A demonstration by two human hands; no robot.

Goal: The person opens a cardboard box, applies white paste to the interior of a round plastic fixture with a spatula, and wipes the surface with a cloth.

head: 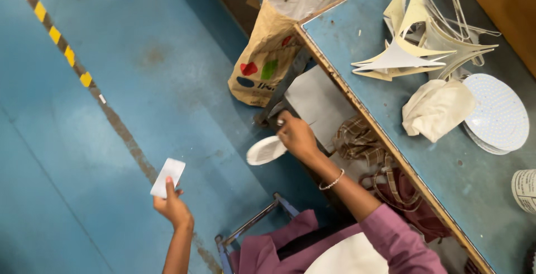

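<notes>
Nearby, paper-stuffed brown bag (267, 56); left hand (173, 207) pinches white card (167, 177), right hand (297, 137) white disc (266, 150).

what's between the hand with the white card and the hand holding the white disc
In the head view, only bare blue floor separates the left hand from the right hand.

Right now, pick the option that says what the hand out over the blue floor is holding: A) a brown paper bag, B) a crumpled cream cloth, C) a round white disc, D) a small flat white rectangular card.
D: the left hand pinches a small flat white card over the blue floor, while the round white disc is at the right hand beside the table.
</notes>
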